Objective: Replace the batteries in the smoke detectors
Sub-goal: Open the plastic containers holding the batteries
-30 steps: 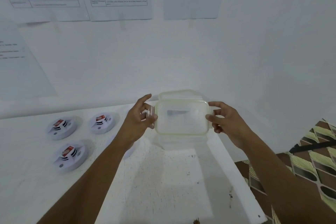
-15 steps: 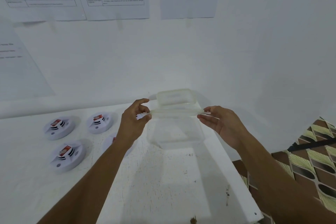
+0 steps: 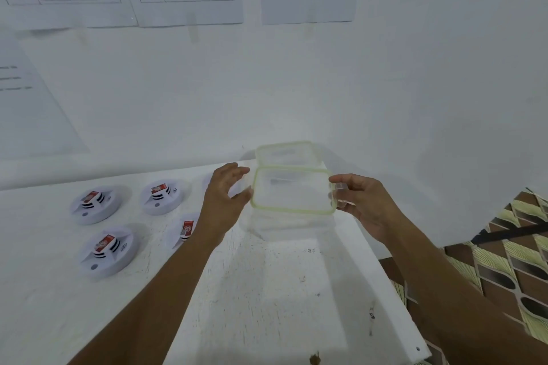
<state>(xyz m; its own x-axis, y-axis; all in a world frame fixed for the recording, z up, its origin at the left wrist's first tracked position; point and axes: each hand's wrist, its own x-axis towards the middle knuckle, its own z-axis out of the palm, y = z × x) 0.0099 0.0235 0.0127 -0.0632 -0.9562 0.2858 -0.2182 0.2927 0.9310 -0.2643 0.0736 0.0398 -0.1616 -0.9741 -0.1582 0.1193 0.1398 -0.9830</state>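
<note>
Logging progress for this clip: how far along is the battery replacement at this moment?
Looks done: the clear green-rimmed plastic lid is off the clear plastic box on the white table. In hand: the right hand grips the lid by its side clip; the left hand is open beside its other edge. Left: the round white smoke detectors lie untouched, red-labelled batteries showing, so no swap is evident.

Both forearms reach forward. The left hand point(image 3: 224, 201) hovers, fingers spread; the right hand point(image 3: 366, 204) pinches a clear lid point(image 3: 292, 190) at its edge.
</note>
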